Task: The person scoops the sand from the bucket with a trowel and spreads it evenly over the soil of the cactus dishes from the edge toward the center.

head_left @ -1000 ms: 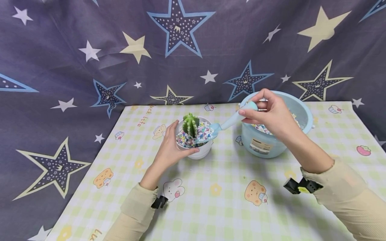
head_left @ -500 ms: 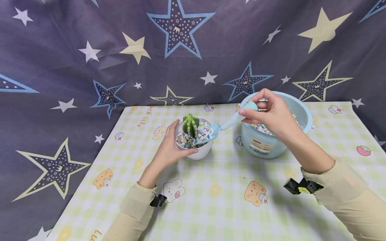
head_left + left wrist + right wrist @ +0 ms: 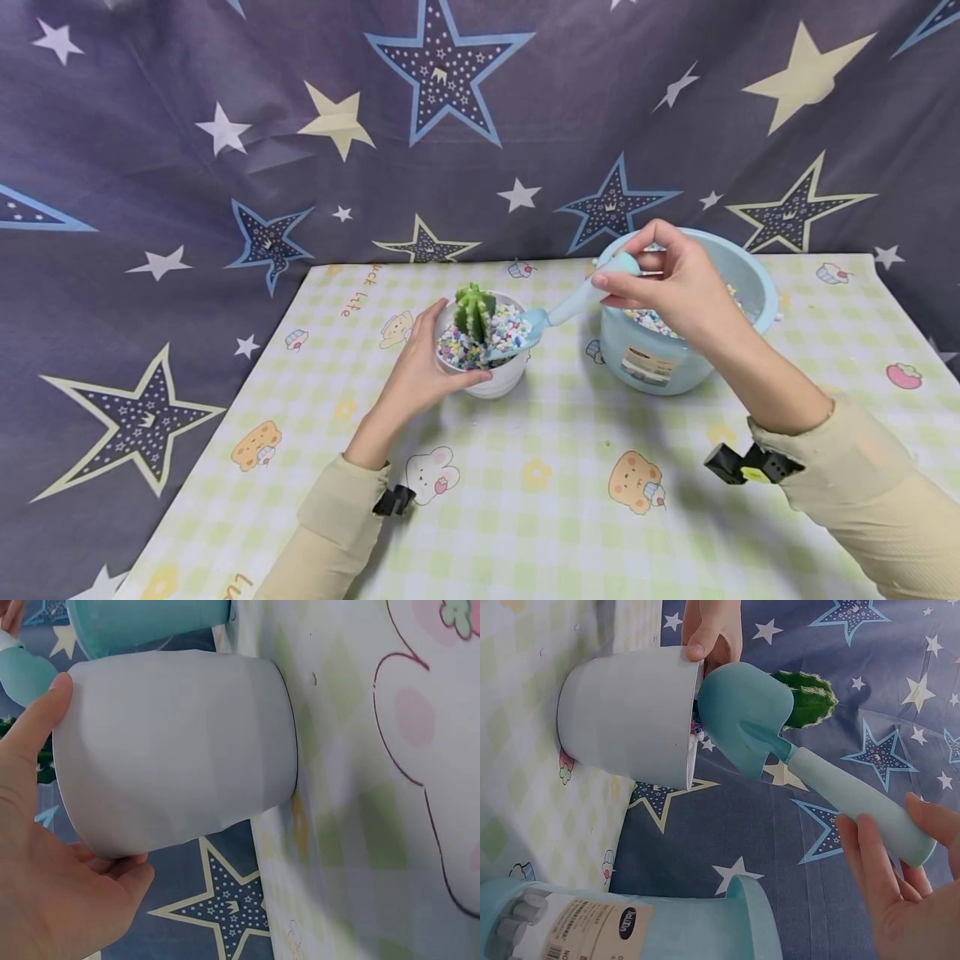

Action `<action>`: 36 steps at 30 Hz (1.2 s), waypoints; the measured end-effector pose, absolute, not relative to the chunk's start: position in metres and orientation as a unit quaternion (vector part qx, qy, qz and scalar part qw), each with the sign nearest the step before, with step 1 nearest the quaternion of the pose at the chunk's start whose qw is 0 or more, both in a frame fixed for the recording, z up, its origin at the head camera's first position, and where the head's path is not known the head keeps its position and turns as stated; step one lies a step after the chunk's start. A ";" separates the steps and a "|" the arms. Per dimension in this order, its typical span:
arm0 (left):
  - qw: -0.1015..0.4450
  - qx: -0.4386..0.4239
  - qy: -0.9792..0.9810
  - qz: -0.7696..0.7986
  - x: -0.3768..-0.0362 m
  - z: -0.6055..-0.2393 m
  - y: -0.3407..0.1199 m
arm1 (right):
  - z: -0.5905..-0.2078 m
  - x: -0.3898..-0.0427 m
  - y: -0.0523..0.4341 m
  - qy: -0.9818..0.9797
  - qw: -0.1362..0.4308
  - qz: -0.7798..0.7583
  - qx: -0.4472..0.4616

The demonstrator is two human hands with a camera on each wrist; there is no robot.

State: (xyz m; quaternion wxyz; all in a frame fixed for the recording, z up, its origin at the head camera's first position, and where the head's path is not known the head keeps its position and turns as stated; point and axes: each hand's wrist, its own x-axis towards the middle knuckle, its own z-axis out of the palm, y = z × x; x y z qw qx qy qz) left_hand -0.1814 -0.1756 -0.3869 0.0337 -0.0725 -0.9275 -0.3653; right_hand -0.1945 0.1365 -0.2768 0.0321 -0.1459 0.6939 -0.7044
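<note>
Our left hand point(image 3: 415, 379) wraps the white pot point(image 3: 501, 377); our right hand point(image 3: 678, 287) pinches the scoop point(image 3: 558, 314), whose blade rests on the pebbles point(image 3: 491, 333) beside the cactus point(image 3: 473, 307).

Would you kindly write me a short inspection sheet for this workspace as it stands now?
Surface: table under a green-checked cloth with cartoon prints.
Job's things: white pot holding a green cactus and coloured pebbles; blue trowel with its blade at the pot's rim; blue bucket with pebbles inside.
Clutter: a few stray specks on the cloth near the pot.
Hands: left hand grips the pot's side; right hand holds the trowel's handle.
Cables: nothing seen; black clips sit at both sleeves.
Surroundings: dark star-print cloth behind the table.
</note>
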 end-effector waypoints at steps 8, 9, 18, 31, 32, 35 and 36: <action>0.043 -0.058 -0.931 -0.359 -0.179 -0.386 -0.172 | -0.276 -0.194 0.136 0.694 0.031 -0.704 -0.147; 0.044 -0.056 -0.931 -0.358 -0.179 -0.386 -0.171 | -0.276 -0.194 0.135 0.694 0.031 -0.704 -0.148; 0.043 -0.037 -0.933 -0.356 -0.176 -0.385 -0.168 | -0.275 -0.193 0.134 0.690 0.030 -0.706 -0.153; 0.044 -0.026 -0.933 -0.356 -0.176 -0.386 -0.168 | -0.274 -0.193 0.133 0.696 0.025 -0.701 -0.151; 0.045 -0.026 -0.933 -0.356 -0.176 -0.386 -0.168 | -0.273 -0.194 0.133 0.696 0.025 -0.702 -0.150; 0.046 -0.026 -0.933 -0.355 -0.175 -0.386 -0.168 | -0.273 -0.194 0.133 0.696 0.022 -0.703 -0.146; 0.046 -0.026 -0.934 -0.355 -0.175 -0.386 -0.168 | -0.273 -0.195 0.132 0.699 0.021 -0.700 -0.146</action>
